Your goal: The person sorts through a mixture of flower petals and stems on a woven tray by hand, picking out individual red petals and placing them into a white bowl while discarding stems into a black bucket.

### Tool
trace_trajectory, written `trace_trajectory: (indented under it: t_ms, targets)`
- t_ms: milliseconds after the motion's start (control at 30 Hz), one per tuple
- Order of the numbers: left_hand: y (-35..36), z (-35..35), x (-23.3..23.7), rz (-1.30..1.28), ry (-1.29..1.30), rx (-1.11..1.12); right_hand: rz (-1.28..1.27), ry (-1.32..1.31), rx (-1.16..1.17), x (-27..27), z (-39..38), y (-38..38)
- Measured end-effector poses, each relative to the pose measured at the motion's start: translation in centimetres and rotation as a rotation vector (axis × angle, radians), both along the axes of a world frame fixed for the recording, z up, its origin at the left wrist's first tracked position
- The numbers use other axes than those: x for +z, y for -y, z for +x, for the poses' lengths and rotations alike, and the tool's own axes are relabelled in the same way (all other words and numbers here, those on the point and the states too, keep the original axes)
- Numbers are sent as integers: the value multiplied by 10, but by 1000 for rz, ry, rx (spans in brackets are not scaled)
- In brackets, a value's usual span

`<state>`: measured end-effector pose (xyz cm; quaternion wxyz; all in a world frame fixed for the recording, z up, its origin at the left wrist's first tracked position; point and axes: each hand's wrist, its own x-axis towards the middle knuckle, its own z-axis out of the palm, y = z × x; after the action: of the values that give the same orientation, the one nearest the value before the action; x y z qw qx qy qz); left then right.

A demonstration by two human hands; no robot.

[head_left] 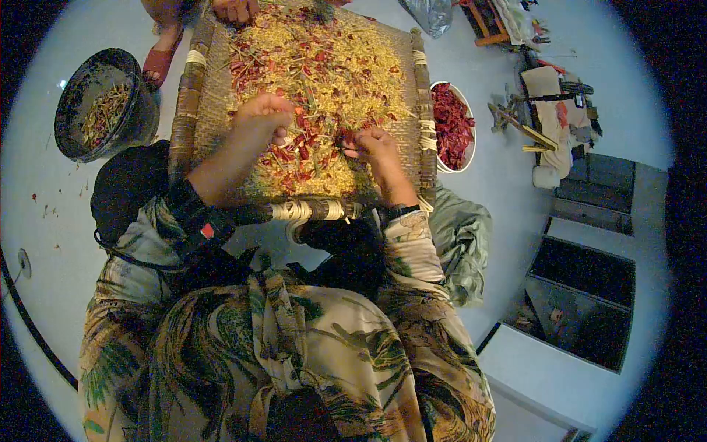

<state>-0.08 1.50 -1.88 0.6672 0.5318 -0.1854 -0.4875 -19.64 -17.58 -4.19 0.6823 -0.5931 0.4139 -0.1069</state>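
Flat woven tray [205, 110], framed in thick bamboo poles bound with pale cord, lies across the person's lap. It is heaped with gritty yellow seeds [353, 59] and crinkled red chilli pieces [294, 151]. Left hand [259, 121] sits curled, knuckles up, fingertips sunk in the mix; whether it grips anything cannot be told. Right hand [375, 145] is close beside it, fingertips pinched on the red chilli pieces. A round white bowl [472, 136] of chillies is just right of the tray, a black bucket [147, 110] is to the left, and another person's hand [236, 10] is at the far edge.
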Motion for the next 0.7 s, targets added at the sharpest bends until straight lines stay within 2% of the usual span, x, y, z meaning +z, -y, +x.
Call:
trace_trajectory:
  t_ms: [67, 200, 267, 400, 467, 500, 533, 567, 633, 667, 700]
  targets:
    - [8, -2, -27, -102, -122, 25, 124, 85, 14, 5, 4, -1]
    - [6, -4, -17, -40, 5, 9, 281, 219, 61, 26, 11, -11]
    - [11, -4, -26, -49, 65, 10, 316, 254, 54, 29, 12, -14]
    - [6, -5, -13, -23, 77, 12, 318, 319, 21, 36, 5, -4]
    - [2, -6, -8, 12, 38, 5, 230, 335, -152, 47, -3, 8]
    - [-2, -7, 15, 93, -25, -14, 185, 343, -239, 54, -9, 16]
    - [2, -7, 8, 72, -6, 6, 144, 396, -277, 54, -21, 36]
    - [6, -8, -6, 53, 11, 25, -98, 410, -294, 51, -34, 53]
    - [9, -9, -13, 21, 17, 45, -97, 659, -533, 60, -50, 74]
    - [8, -10, -13, 8, 7, 47, 159, 892, -749, 64, -57, 82]
    - [7, -10, -10, -4, -2, 51, 186, 886, -722, 64, -62, 87]
